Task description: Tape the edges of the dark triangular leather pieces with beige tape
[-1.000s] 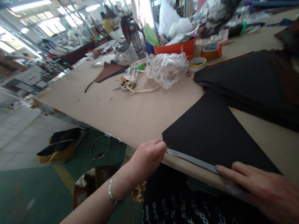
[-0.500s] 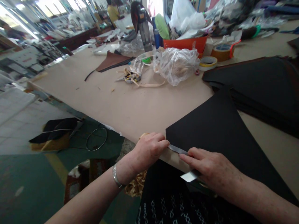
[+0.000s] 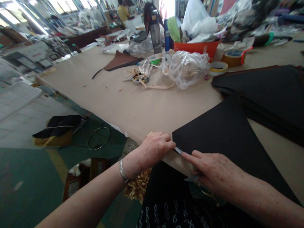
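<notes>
Running along black sheet (image 3: 220,131): grey strip (image 3: 178,150) | left hand (image 3: 155,146): pinching its end | right hand (image 3: 211,167): fingertip touching it, grip unclear

I have the left hand (image 3: 155,147) curled, fingers (image 3: 170,145) bunched; the right hand (image 3: 212,168) sits lower, index finger (image 3: 190,157) straight; both forearms (image 3: 89,192) angle inward.

Green floor (image 3: 35,177) w/ yellow stripe (image 3: 57,166) (partly hidden); bright bkgd windows (image 3: 56,5).

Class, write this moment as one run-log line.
left hand: at grey strip end | right hand: touching grey strip | black panel: lying on table
</notes>
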`<state>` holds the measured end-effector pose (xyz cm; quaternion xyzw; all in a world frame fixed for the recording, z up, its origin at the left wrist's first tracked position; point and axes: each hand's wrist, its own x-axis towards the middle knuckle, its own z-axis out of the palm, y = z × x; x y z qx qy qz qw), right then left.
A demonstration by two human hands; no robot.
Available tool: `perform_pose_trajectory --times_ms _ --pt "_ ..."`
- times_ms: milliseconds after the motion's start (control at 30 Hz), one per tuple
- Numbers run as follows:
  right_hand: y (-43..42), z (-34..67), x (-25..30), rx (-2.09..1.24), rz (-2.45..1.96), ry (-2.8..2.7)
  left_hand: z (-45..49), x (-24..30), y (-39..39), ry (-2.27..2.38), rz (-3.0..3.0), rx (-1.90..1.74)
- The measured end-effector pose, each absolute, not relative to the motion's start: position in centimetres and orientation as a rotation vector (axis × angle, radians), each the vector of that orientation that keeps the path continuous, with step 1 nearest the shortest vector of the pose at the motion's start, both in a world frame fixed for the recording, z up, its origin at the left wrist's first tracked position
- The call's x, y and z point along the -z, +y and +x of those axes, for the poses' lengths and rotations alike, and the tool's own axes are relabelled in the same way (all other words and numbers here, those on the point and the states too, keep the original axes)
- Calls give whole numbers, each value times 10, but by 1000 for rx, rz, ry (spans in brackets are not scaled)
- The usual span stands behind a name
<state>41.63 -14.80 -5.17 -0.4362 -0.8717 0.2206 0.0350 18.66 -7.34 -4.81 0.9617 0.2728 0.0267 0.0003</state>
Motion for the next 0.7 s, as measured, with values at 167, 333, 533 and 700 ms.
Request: perform_pose_trajectory --times_ms 167,333,533,700 --pt "-148 412 52 -599 -1342 -2685 186 43 -73 826 3062 -31" --pt "-151 413 55 -540 -1344 -2704 186 39 -75 784 3151 -94" --pt "-163 412 59 -364 -1420 -2727 187 41 -76 798 3185 -100" --pt "-163 401 53 -353 -1520 -2744 189 39 -77 818 3167 3"
